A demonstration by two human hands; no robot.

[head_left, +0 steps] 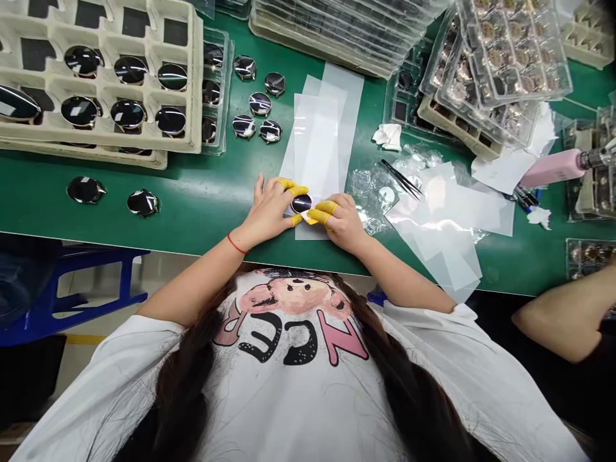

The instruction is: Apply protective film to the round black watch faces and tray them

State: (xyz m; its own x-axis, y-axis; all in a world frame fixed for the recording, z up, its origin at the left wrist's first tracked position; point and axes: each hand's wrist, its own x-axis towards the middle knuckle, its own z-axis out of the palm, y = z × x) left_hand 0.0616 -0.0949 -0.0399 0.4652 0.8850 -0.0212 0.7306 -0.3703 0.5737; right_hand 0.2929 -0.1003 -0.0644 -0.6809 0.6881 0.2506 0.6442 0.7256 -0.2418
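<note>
Over the white film sheets (pixel 317 160) at the table's front edge, my left hand (pixel 269 208) grips a round watch case (pixel 301 203) with a dark, shiny face. Yellow finger cots cover several of its fingertips. My right hand (pixel 345 221), also in yellow finger cots, pinches a small white wipe (pixel 307 217) against the lower right rim of the case. Whether that wipe is cloth or paper I cannot tell. Two more watch cases, one (pixel 85 190) farther left and one (pixel 143 203) nearer, lie to the left of my hands.
Several watch cases (pixel 260 103) lie beyond my hands, beside a cream compartment tray (pixel 195 122) of more cases. Clear trays (pixel 332 32) are stacked at the back. Black tweezers (pixel 402 178) and plastic scraps lie right, near a pink bottle (pixel 553 168). Another person's arm (pixel 568 314) shows at right.
</note>
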